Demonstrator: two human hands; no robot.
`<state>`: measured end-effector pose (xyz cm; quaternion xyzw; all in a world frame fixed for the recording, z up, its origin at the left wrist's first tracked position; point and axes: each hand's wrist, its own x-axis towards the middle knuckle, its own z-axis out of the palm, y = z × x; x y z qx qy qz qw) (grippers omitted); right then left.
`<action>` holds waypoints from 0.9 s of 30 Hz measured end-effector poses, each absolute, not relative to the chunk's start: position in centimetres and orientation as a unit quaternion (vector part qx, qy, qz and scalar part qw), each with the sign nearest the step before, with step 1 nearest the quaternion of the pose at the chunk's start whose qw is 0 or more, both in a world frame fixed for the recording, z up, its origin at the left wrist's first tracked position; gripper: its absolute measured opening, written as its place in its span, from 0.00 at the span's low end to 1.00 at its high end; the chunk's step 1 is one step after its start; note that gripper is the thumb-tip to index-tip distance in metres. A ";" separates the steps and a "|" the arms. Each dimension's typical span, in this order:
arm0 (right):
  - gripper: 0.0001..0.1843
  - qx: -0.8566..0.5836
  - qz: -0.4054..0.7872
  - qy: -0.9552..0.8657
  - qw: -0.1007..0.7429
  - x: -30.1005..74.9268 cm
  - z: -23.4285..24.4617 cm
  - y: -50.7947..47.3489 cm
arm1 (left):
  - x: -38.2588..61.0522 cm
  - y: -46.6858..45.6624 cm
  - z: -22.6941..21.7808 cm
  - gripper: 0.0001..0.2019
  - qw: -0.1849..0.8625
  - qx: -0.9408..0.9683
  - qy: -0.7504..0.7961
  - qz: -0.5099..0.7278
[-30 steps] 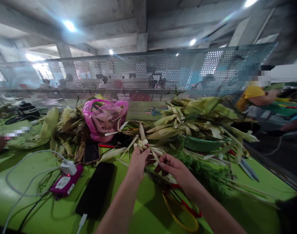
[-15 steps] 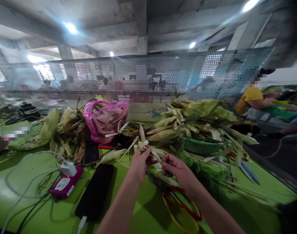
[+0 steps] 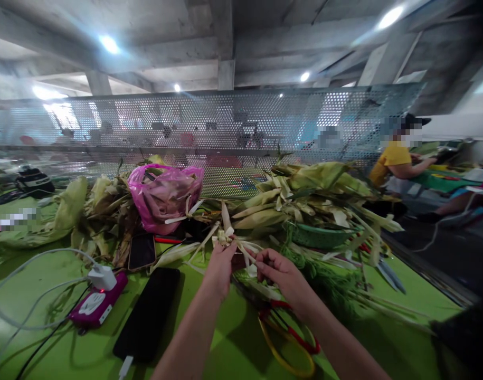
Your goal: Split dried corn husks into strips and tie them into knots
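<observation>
My left hand [image 3: 219, 266] is closed around a small bundle of pale folded leaf strips [image 3: 226, 236], held upright above the green table [image 3: 59, 348]. My right hand [image 3: 278, 272] pinches one pale strip [image 3: 247, 256] that runs from that bundle down to its fingers. Both hands meet just in front of a heap of green and yellowish husk leaves [image 3: 312, 192]. Below my right wrist lie red and yellow loops [image 3: 289, 340] on the table.
A black phone [image 3: 146, 314] on a white cable lies left of my arm, beside a pink power bank [image 3: 96, 303] with a white plug. A pink plastic bag [image 3: 166, 195], a green basket [image 3: 318, 237] and scissors [image 3: 389, 274] sit among leaves. A perforated metal screen [image 3: 225, 132] backs the table. A person in yellow [image 3: 391, 158] sits far right.
The view has shifted slightly, so everything sits a little further left. My hands stay joined on the leaf bundle, the right fingers drawing the strip a little.
</observation>
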<state>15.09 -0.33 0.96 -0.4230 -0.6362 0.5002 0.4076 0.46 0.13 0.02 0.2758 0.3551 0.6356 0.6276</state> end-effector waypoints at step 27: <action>0.05 -0.424 0.407 -0.733 0.342 15.4 0.7 -0.7 | -0.3 0.7 -0.1 0.11 0.460 0.423 0.438 0.646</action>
